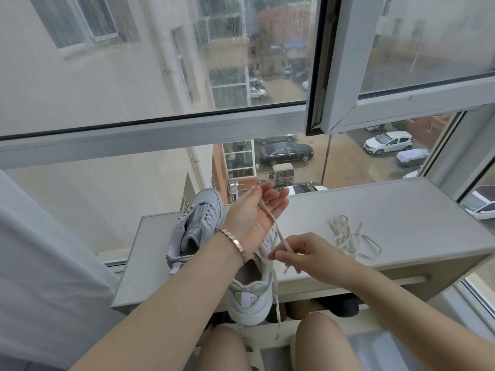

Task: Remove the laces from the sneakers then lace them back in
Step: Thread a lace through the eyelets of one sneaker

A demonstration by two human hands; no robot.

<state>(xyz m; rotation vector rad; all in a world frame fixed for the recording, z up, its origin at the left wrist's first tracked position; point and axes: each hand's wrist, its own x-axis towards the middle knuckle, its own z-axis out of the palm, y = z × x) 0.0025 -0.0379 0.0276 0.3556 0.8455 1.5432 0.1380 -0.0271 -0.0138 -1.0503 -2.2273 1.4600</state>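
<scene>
Rain-streaked window [160,76] glass backs a white desk [401,210]. Two sneakers, far sneaker [198,223] and near sneaker [251,298], lie heels toward the person, the near one overhanging the front edge within reach. The left hand [257,210] pinches its lace [276,231] high and the right hand [300,253] pinches it low, holding it taut and slanting upward, probably to draw it free. A loose lace [348,239] lies to the right.

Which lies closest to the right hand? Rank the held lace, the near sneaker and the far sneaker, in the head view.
1. Held lace, pinched in the right hand.
2. Near sneaker, just below-left, at the front edge.
3. Far sneaker, back left, beyond the left hand.
</scene>
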